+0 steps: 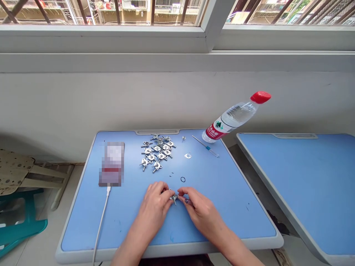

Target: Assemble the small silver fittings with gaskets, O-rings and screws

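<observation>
My left hand (156, 201) pinches a small silvery metal fitting (174, 198) between thumb and fingers, just above the blue table near its front. From the other side, my right hand (198, 207) meets it with thumb and index finger pressed together at the fitting's edge. A small dark, shiny thing (188, 201) shows among the right fingers; its kind is not clear. Beyond the hands lie a black rubber ring (183, 179) and tiny loose pieces (171, 174). Farther back are a flat metal plate with holes (188, 156) and a small metal piece (183, 138).
Several similar metal fittings (157, 149) form a pile at the table's back middle. A thin rod with a blue band (206, 147) lies beside a red-capped water bottle (222, 125). At left is a pixelated phone-shaped object (112, 164) with a white cable (102, 218). Another blue table (313, 177) stands right.
</observation>
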A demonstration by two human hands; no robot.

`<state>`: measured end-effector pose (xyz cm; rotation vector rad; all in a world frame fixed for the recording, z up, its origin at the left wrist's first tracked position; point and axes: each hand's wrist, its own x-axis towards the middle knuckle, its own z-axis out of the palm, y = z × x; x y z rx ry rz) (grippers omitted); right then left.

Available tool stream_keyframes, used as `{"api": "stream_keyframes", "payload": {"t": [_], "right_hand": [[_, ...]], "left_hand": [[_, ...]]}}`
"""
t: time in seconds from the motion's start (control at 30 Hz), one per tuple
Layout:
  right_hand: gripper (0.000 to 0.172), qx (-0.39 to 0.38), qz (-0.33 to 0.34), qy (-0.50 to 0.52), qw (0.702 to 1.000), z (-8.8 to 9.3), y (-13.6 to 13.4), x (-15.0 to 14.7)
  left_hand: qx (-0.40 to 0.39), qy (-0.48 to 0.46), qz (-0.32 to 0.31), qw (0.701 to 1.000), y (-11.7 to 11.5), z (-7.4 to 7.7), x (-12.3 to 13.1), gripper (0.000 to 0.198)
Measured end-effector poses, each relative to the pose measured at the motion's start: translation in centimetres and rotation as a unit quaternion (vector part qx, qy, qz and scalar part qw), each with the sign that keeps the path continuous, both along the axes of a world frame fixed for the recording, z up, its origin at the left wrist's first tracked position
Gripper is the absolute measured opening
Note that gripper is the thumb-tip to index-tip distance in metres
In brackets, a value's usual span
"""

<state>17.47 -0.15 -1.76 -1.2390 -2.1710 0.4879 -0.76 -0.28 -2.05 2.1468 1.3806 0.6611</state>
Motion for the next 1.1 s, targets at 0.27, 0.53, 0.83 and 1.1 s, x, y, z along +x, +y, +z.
{"api": "stream_keyframes", "payload": {"t": [0.27,0.53,0.83,1.1], "right_hand": [[0.024,0.005,0.029,-0.001,1.0,-0.1,0.1,-0.2],[0.012,-0.03,-0.03,0.029,0.999,1.1,0.9,1.0],[0.017,-0.026,-0.04,-0.05,0.998,0.2,0.3,1.4],[0.015,-0.1,-0.154,-0.027,0.983,0.0,0.7,4.4]], "left_hand": [[-0.002,0.009,0.0,1.0,-0.1,-0.1,0.0,0.02],[-0.005,0.009,-0.003,1.0,-0.1,0.0,-0.1,0.022],[-0.006,0.004,0.004,1.0,-0.2,0.1,0.0,0.021],[-0.006,0.008,-0.001,1.0,0.0,0.2,0.0,0.022]]}}
